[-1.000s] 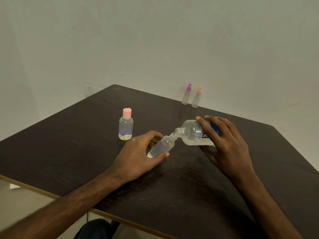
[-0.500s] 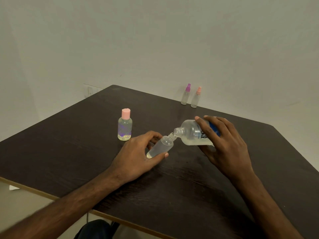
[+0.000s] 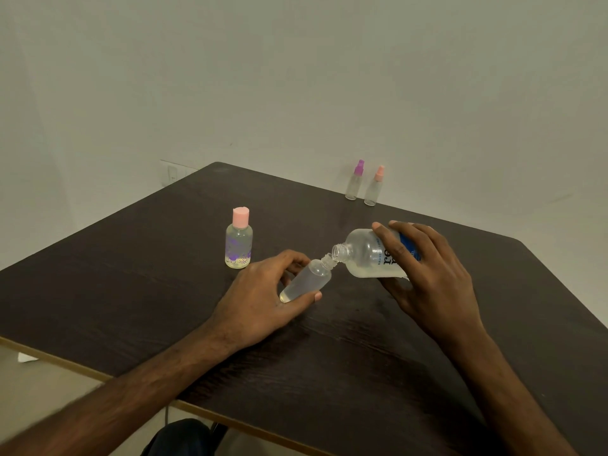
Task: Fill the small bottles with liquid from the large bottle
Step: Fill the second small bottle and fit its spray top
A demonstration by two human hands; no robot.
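My right hand (image 3: 427,274) grips the large clear bottle (image 3: 365,255), which has a blue and white label, tipped on its side with its open mouth pointing left. My left hand (image 3: 260,297) holds a small clear uncapped bottle (image 3: 307,279) tilted up to the right, so its neck meets the large bottle's mouth. A little pale liquid lies at the small bottle's lower end. Another small bottle with a pink cap and purple print (image 3: 239,240) stands upright to the left, with some yellowish liquid at its bottom.
Two small spray bottles stand at the table's far edge against the wall, one with a purple top (image 3: 354,181) and one with a pink top (image 3: 374,186). The dark wooden table (image 3: 131,284) has its near edge just below my forearms.
Both hands and their bottles keep nearly the same pose, neck to mouth. The view has shifted only slightly.
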